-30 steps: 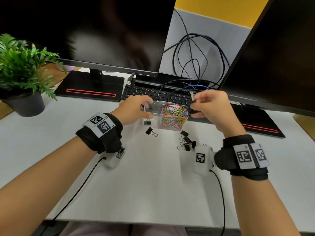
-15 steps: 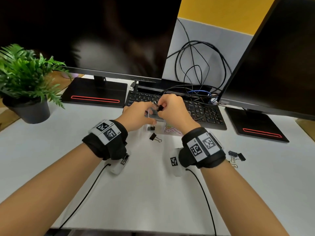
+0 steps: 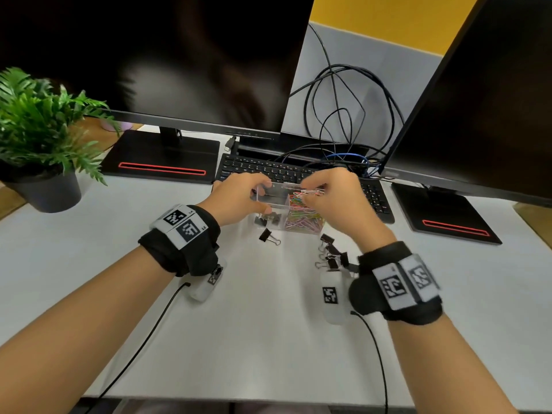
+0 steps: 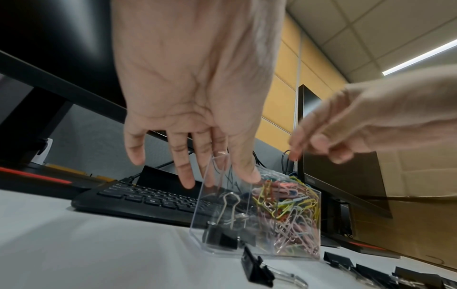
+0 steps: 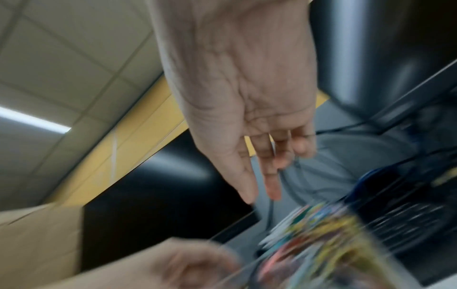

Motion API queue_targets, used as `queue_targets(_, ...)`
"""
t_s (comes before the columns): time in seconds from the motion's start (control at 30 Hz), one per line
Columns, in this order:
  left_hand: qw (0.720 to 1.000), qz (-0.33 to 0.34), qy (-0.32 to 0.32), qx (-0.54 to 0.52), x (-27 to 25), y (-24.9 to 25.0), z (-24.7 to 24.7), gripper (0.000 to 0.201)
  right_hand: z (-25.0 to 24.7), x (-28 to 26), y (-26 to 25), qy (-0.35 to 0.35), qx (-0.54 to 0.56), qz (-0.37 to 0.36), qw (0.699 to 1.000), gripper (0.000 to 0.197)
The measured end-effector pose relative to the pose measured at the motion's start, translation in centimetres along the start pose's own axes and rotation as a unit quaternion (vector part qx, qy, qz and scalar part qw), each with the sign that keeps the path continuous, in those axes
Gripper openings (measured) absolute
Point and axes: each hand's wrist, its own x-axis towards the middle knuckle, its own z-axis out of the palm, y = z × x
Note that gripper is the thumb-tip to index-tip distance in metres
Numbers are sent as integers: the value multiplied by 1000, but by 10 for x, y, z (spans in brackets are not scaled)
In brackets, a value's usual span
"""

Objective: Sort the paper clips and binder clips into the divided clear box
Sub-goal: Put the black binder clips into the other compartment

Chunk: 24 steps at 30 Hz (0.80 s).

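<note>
The divided clear box (image 3: 268, 194) stands on the white desk in front of the keyboard. My left hand (image 3: 239, 198) pinches its left end, thumb on the near wall (image 4: 205, 215) and fingers over the rim. Black binder clips (image 3: 267, 219) lie in the left compartment, coloured paper clips (image 3: 304, 218) fill the right one. My right hand (image 3: 331, 198) hovers over the paper-clip side; in the right wrist view its fingers (image 5: 269, 176) are straight and hold nothing. One loose binder clip (image 3: 268, 236) lies just before the box. Several more binder clips (image 3: 331, 253) lie beside my right wrist.
A black keyboard (image 3: 268, 168) lies right behind the box, with tangled cables (image 3: 343, 115) beyond it. Two dark monitors on black stands (image 3: 161, 156) flank the desk. A potted plant (image 3: 38, 138) stands at the far left.
Half a second ago my right hand held a black binder clip over the left compartment. It has now moved right over the paper clips, and the clip is gone from it. My left hand still holds the box.
</note>
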Motion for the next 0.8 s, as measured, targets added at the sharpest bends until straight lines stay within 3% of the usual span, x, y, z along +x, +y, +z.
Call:
queue_targets(0.1, 1000, -2, 1, 0, 1, -2, -1, 49, -33, -19, 44, -4, 17, 102, 995, 27)
queue_targets(0.27, 1000, 2, -5, -15, 3, -5, 0, 48, -67, -48, 126, -44, -26, 303, 952, 42)
queue_targets(0.4, 1000, -1, -4, -7, 2, -4, -1, 48, -70, -61, 153, -98, -26, 389, 915, 54)
queue_targets(0.53, 1000, -1, -3, -2, 0, -1, -3, 49, -67, -63, 157, -130, -36, 399, 907, 56)
queue_targets(0.8, 1000, -3, -7, -7, -4, 6, -4, 52, -48, -58, 145, -125, -17, 320, 939, 21)
